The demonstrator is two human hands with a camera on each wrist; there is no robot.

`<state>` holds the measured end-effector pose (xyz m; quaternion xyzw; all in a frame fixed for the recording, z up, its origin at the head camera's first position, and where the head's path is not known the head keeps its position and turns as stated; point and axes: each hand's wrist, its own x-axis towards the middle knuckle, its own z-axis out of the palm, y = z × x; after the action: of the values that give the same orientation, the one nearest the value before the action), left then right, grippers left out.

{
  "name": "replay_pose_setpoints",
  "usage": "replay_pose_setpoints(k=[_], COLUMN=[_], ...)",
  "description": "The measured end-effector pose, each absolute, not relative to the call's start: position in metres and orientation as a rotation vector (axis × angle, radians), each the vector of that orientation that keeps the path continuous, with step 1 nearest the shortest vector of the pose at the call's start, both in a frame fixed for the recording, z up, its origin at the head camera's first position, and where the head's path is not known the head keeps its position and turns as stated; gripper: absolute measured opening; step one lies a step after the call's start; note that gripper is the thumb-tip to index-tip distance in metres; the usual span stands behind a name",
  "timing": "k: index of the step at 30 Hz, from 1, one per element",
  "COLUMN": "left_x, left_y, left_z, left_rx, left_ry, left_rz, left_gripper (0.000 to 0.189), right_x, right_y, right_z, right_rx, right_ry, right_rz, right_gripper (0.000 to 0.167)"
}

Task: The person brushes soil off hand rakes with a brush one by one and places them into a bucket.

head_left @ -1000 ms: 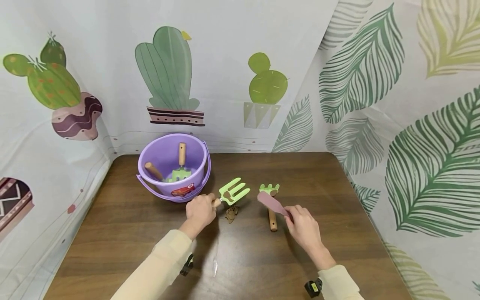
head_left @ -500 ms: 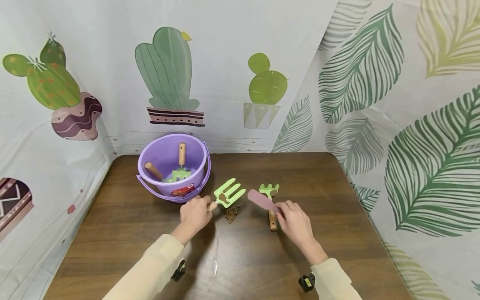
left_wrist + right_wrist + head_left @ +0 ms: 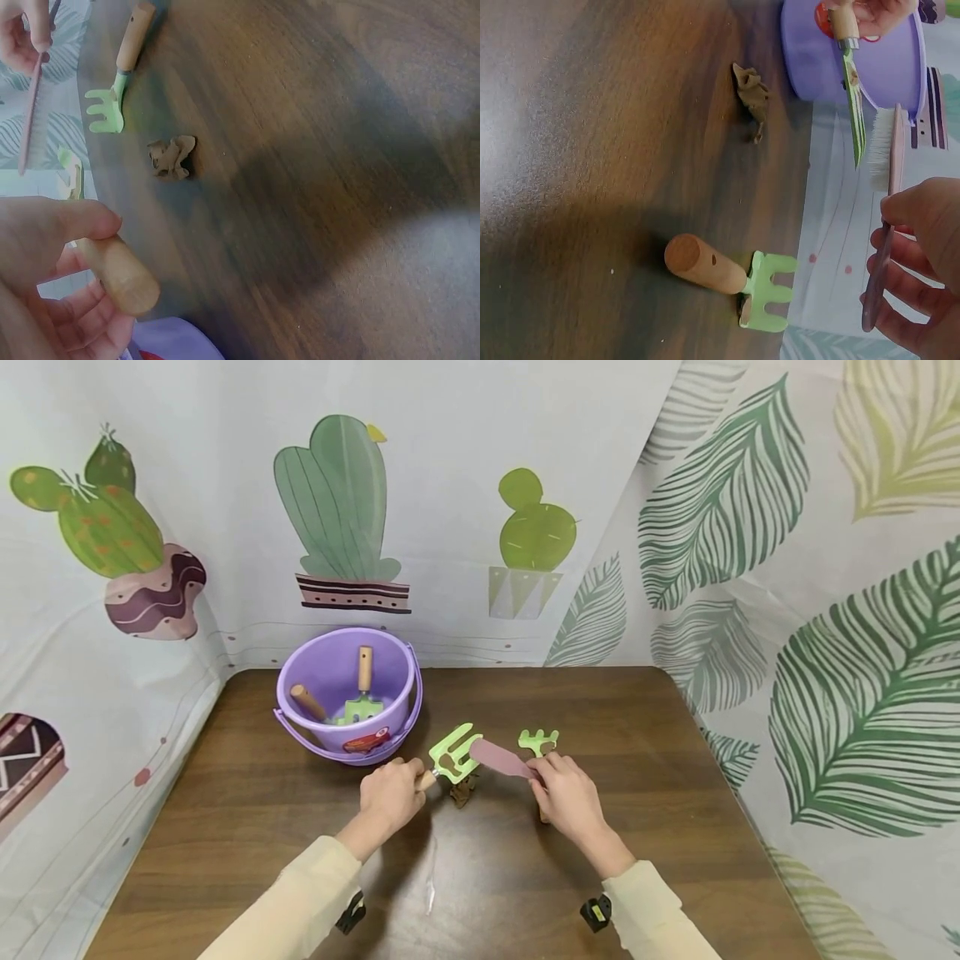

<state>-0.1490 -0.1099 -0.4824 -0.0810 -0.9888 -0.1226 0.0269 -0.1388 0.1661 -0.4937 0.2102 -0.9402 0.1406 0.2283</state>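
Note:
My left hand point(image 3: 392, 795) grips the wooden handle of a green hand fork point(image 3: 450, 760), its tines pointing away to the right. A brown smear of dirt shows on the fork's head. In my right hand point(image 3: 567, 800) is a pink brush point(image 3: 501, 758), pinched by its darker handle point(image 3: 879, 281). White bristles point(image 3: 880, 146) face the fork; a small gap separates them from its tines in the right wrist view, while the brush overlaps a tine in the head view. On the table below lies a crumpled brown clump point(image 3: 172, 157), partly hidden by the fork in the head view.
A purple bucket point(image 3: 411, 693) at the back left holds two wooden-handled green tools. Under my right hand lies a small green rake point(image 3: 769, 292) with dirt on its head. The brown table point(image 3: 637, 710) meets a patterned cloth point(image 3: 450, 510) behind.
My right hand has brought the brush leftward, off the rake and over to the fork's tines. My left hand has drawn the fork slightly left and toward me.

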Motion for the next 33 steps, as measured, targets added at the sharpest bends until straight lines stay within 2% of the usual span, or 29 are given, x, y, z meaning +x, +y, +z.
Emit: replay_pose_setpoints(k=[33], left_x=[-0.137], left_y=[-0.095], left_z=[-0.492], left_rx=[-0.358], left_ry=[-3.0], left_rz=[-0.356], left_gripper=[0.019], right_x=[-0.14], right_y=[0.131], right_z=[-0.496], right_rx=[0.747], right_ry=[-2.57], right_rz=[0.312], right_gripper=[0.02])
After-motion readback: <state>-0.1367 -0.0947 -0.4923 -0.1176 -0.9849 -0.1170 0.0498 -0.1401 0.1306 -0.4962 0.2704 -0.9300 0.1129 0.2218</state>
